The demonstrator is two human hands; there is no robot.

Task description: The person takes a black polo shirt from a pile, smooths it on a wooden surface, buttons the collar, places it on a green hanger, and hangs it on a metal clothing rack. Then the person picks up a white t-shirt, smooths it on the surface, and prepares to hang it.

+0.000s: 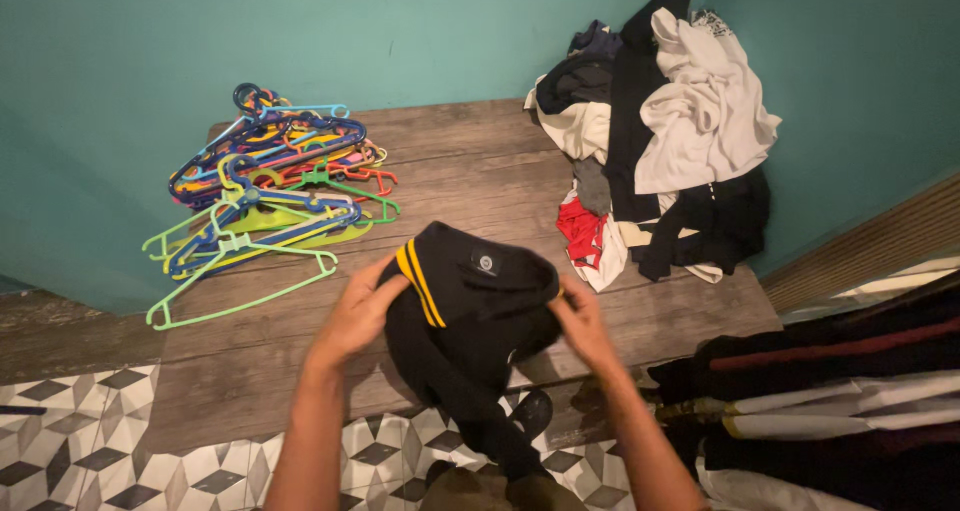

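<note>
At centre of wooden platform (480,171), front edge: 1 black garment (470,316), yellow double stripe at one hem, small round badge on front, a long part trailing down over platform edge toward tiled floor (90,441).

Hands, as I read them from the head view:
- left hand (360,311): fingers curled over striped edge of garment, gripping cloth; thumb hidden, so exact pinch n/a.
- right hand (585,326): fingertips closed on garment's opposite side, cloth bunched under them.
- Both clamped on cloth, held apart w/ garment between; neither spread flat.

Handling note (my judgement): garment is bunched and partly inside-out looking; best kept gripped at both sides and pulled taut so shoulders/seams show before anything else; trailing part hangs near floor, so lift it clear or it drags.

Outward from garment:
- clothes pile (660,131), right rear corner vs teal wall (150,51): 1 heap; white, black, grey, red pieces; count of pieces can't tell, too tangled.
- plastic hangers (265,186), left rear: 1 stack, mixed green, blue, orange, yellow; well over ten, exact no. unclear as they overlap.
- hanging clothes (850,391), right edge, approx 5 layers visible, black, white, dark red.
- dark shoe or foot (530,411) below platform edge: 1, partly hidden.
</note>
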